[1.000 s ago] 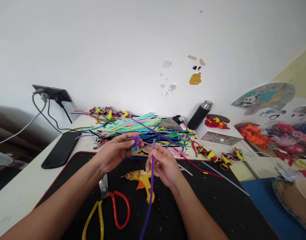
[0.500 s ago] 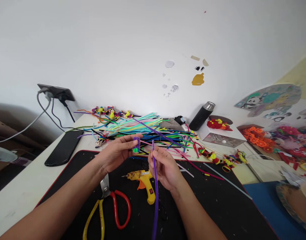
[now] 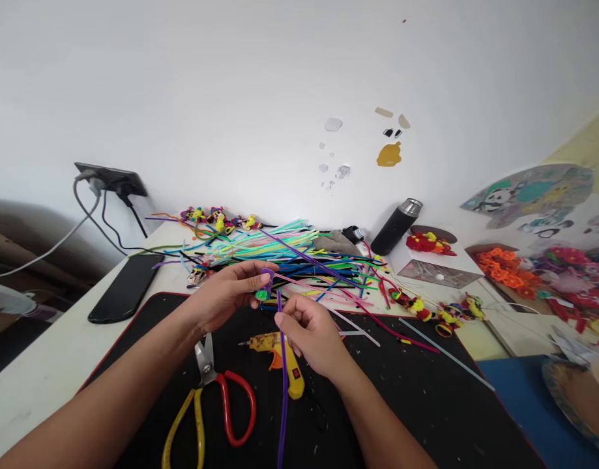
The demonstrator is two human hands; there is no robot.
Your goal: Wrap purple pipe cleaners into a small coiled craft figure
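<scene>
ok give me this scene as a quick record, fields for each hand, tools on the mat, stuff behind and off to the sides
left hand: holds a small purple and green piece
left hand position: left hand, raised above the mat's far edge
right hand: right hand pinches a purple stem near its top end
tools on mat: scissors, blades parted; yellow glue gun, partly hidden
behind: heap of colored stems
left side: black phone
right side: black flask, white box
surface: black mat
</scene>
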